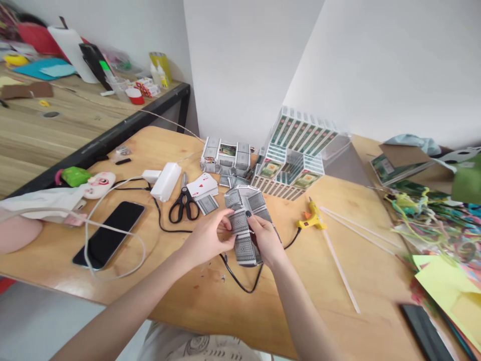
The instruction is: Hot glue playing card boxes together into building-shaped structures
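Observation:
A box-like structure of folded grey-backed playing cards (244,250) is held above the table in front of me. My right hand (268,240) grips its right side, with the thumb pressed on the cards and the other fingers mostly hidden. At the left edge, my left hand (210,235) closes its curled fingers and thumb on the cards. Beyond the hands lie loose playing cards (203,185), an ace of hearts among them, beside black-handled scissors (184,205). Another folded-card structure (225,155) stands near the wall. To the right rests a yellow glue gun (311,218) with a glue stick.
Stacked card boxes (289,165) stand against the wall. A phone (108,235) lies at left under a looped white cable, near a white power adapter (166,181). Clear glue sticks (341,273), coloured paper (447,286) and a dark phone-like object (428,331) are at right.

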A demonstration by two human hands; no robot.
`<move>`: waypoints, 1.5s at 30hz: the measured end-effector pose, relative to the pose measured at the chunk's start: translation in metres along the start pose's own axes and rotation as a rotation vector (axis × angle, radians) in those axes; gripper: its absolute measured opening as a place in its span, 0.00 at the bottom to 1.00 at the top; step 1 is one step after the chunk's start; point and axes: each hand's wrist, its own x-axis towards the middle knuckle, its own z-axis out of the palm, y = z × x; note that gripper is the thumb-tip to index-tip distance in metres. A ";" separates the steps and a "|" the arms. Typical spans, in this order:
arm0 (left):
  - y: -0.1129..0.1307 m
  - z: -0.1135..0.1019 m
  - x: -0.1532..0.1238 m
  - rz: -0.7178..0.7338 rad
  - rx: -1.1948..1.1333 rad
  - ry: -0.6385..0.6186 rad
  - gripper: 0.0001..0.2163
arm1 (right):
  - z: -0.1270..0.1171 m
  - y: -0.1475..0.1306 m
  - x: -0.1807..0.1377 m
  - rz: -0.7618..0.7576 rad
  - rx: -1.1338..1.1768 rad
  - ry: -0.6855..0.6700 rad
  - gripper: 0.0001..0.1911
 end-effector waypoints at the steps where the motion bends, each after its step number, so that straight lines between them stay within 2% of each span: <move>1: -0.001 0.001 0.000 0.011 0.012 0.005 0.24 | 0.000 0.001 0.001 0.001 -0.012 -0.003 0.18; 4: -0.003 0.002 -0.001 0.038 0.042 0.010 0.24 | -0.001 0.003 0.004 -0.015 -0.113 0.004 0.20; 9: -0.006 0.001 -0.001 0.037 0.112 -0.001 0.25 | -0.003 0.009 0.009 -0.127 -0.353 0.039 0.23; 17: -0.008 0.001 0.000 0.008 0.150 -0.017 0.24 | 0.000 0.002 0.008 -0.222 -0.714 0.042 0.21; 22: -0.002 0.004 -0.001 -0.045 0.281 -0.045 0.25 | 0.002 -0.002 0.005 -0.252 -0.808 0.007 0.17; 26: -0.002 0.007 -0.006 -0.092 0.352 -0.014 0.25 | 0.005 -0.005 0.004 -0.281 -0.863 -0.044 0.14; 36: -0.029 0.015 -0.011 -0.090 0.084 0.083 0.21 | 0.015 0.010 0.005 -0.324 -1.054 -0.014 0.12; 40: -0.035 0.020 -0.011 -0.063 0.072 0.155 0.17 | 0.015 0.014 0.007 -0.316 -1.134 -0.005 0.11; 45: -0.033 0.027 -0.010 -0.113 0.110 0.162 0.17 | 0.015 0.014 0.008 -0.317 -1.189 0.007 0.12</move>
